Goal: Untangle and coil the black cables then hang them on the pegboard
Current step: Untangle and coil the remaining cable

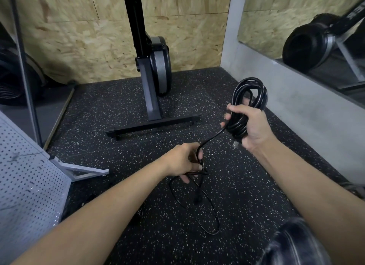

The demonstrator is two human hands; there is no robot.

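One black rower stand rises from the speckled floor. Left of it leans one grey pegboard; right of it is a wall mirror. Nearer than the stand, the right hand wraps its grip round one coiled black cable. The left hand pinches its loose tail, which trails down in loops.

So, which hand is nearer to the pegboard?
Left. The left hand, pinching loose cable, is right of the pegboard; the right hand, gripping the coil, is farther right.
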